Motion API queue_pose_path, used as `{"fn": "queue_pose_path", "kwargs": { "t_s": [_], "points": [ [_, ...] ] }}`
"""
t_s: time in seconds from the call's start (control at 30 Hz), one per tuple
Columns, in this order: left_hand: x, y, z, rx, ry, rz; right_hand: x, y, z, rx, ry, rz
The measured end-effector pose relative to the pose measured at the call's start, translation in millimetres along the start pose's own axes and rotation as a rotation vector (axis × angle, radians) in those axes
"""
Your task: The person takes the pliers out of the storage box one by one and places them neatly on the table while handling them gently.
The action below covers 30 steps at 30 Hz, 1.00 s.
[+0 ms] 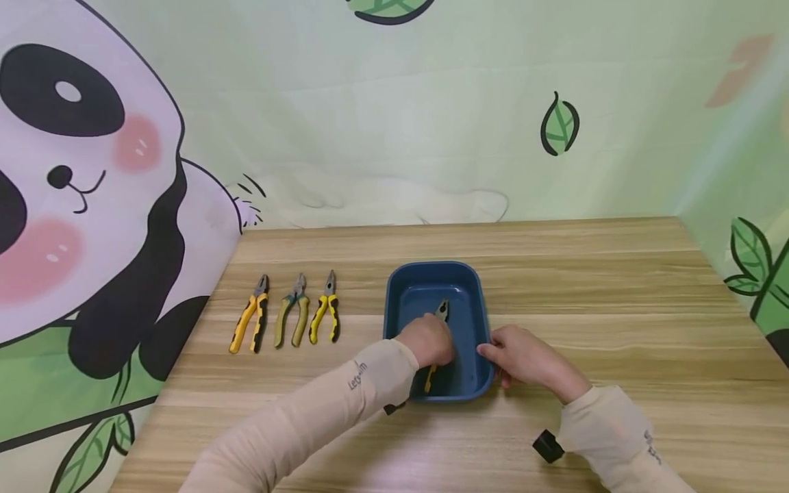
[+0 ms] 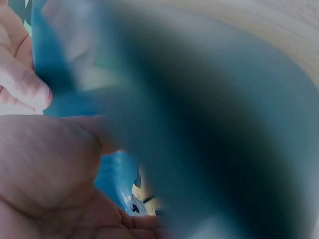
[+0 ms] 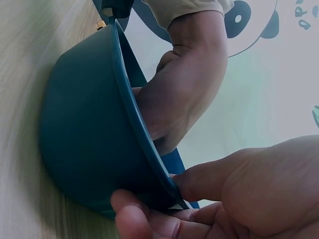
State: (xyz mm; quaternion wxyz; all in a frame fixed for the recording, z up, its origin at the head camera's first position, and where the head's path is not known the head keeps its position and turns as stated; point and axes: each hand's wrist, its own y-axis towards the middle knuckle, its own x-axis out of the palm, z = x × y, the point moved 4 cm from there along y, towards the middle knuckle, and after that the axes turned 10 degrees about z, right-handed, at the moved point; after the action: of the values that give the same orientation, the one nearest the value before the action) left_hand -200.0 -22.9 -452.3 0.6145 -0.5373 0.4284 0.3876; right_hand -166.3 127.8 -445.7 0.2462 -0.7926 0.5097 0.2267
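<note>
A pair of pliers with yellow-and-black handles is in a deep blue plastic basin. My left hand reaches down inside, its curled fingers around the handles and hiding their middle part. In the left wrist view, part of the pliers shows beside the fingers, with the blurred basin wall across much of the picture. At the basin's right side, my right hand grips the rim, the thumb inside and the fingers outside, as the right wrist view shows.
Left of the basin, three pairs of pliers lie in a row on the wooden table: orange-and-black ones, olive-handled ones and yellow-and-black long-nosed ones. A printed panda backdrop rises behind the table.
</note>
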Motion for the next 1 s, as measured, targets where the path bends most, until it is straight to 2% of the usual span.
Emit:
{"fn": "queue_pose_path", "kwargs": {
  "t_s": [0.1, 0.23, 0.33, 0.47, 0.57, 0.73, 1.0],
  "points": [
    [-1.7, 2.9, -1.2, -0.007, 0.020, -0.053, 0.3, -0.6, -0.4, 0.004, 0.007, -0.003],
    [-5.1, 5.9, -4.6, 0.040, 0.046, -0.123, 1.0, -1.2, -0.6, 0.008, 0.020, -0.007],
    [-7.8, 7.6, -10.3, 0.016, -0.032, -0.157, 1.1, -1.2, -0.5, 0.010, 0.028, -0.009],
    [-10.9, 10.6, -17.6, -0.088, -0.193, -0.193, 1.1, -1.0, 0.5, 0.020, 0.030, -0.010],
    [-12.7, 12.1, -20.6, -0.115, -0.261, -0.220, 0.7, -1.3, 0.9, 0.017, 0.029, -0.009],
    [-13.9, 12.7, -24.6, -0.106, -0.366, -0.251, -0.1, -2.1, -0.6, -0.004, 0.011, -0.002],
    [-16.7, 11.2, -28.8, -0.084, -0.535, -0.278, 1.1, -2.0, -0.5, 0.021, 0.010, 0.000]
  ]
}}
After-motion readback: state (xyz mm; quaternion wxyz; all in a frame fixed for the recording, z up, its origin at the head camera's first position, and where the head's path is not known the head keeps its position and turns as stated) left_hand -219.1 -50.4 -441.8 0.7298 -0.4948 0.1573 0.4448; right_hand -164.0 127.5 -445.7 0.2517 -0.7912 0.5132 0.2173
